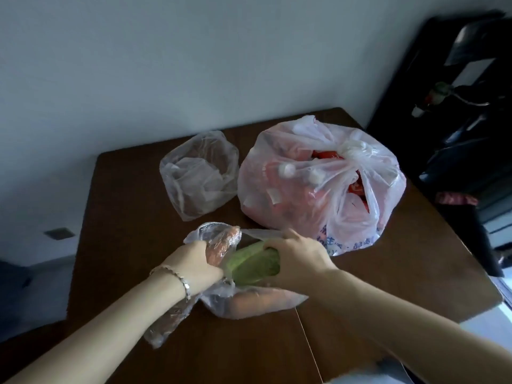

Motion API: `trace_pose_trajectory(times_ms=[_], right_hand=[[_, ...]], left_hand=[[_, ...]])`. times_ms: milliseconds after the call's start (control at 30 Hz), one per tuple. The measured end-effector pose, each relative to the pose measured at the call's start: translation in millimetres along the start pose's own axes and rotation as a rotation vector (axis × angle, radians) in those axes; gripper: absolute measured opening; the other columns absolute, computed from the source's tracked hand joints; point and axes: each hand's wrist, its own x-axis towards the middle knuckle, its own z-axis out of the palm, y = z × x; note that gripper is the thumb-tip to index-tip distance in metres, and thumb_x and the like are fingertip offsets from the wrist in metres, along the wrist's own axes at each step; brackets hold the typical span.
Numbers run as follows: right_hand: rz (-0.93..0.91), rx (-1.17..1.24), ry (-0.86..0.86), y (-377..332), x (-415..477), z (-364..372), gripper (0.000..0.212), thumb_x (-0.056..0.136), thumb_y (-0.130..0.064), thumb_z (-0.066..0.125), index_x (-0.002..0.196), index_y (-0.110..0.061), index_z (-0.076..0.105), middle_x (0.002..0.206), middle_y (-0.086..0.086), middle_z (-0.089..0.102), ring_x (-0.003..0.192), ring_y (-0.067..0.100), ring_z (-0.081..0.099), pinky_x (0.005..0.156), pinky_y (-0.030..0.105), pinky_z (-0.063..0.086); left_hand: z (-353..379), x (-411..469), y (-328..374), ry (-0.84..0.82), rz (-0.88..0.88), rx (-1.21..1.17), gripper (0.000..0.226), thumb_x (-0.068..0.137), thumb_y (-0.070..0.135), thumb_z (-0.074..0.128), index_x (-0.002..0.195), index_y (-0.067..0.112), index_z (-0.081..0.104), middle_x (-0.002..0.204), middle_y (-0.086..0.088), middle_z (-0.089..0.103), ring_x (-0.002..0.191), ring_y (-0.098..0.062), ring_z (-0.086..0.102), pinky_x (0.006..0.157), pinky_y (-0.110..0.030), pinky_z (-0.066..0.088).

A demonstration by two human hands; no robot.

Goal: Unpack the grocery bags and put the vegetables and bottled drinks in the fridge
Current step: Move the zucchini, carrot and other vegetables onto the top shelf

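Left hand: gripped the gathered film of the clear produce bag, fingers curled over a wrapped carrot; silver bracelet on the wrist.
Right hand: clamped round the far end of the green vegetable, fingers wrapped over its top.
Green vegetable: pale green, blunt-ended, kind not made out; sat half out of the bag mouth, between the two hands.
Clear produce bag: thin, crumpled; lay on the near middle of the table, under both hands.
Carrots: two made out through the film, one under the left fingers, one along the bag's near side, below the green vegetable.
Large shopping bag: whitish, translucent, handles knotted on top; stood far right on the table, just beyond the right hand; blue print low on the front, unreadable.
Bottled drinks: inside the large shopping bag; white caps and red labels seen through the plastic, count not told.
Second clear bag: far centre, just left of the large shopping bag, mouth open, slumped.
Table: dark brown wood, set against a pale wall.
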Motion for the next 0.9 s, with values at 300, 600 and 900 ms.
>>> trace_pose_trajectory(times_ms=[300,600,900], right_hand=[[0.448,0.078,0.488,30.4,-142.1,-63.6,0.044,0.070,-0.055,0.067,0.112,-0.044,0.058,0.092,-0.015,0.047,0.079,0.009,0.053,0.061,0.019,0.040],[0.988,0.176,0.872,96.3,-390.2,-30.4,0.055,0.066,-0.039,0.079,0.118,-0.035,0.062,0.104,-0.005,0.060,0.080,0.016,0.055,0.064,0.022,0.039],[1.523,0.136,1.166,138.3,-699.1,43.8,0.059,0.059,-0.034,0.082,0.114,-0.022,0.066,0.102,0.000,0.065,0.097,0.021,0.062,0.082,0.029,0.048]], left_hand=[[-32.7,-43.4,115.3,0.152,0.589,0.389,0.012,0.076,0.032,0.057,0.085,0.027,0.051,0.081,0.003,0.058,0.078,-0.022,0.056,0.068,-0.028,0.046],[93.4,-171.5,296.8,-0.120,1.184,0.238,0.019,0.077,0.025,0.062,0.096,0.024,0.058,0.085,0.003,0.064,0.087,-0.019,0.061,0.072,-0.025,0.043],[301.9,-401.3,457.1,-0.088,1.690,0.389,0.020,0.076,0.023,0.055,0.096,0.021,0.050,0.096,-0.002,0.065,0.094,-0.027,0.060,0.073,-0.029,0.044]])
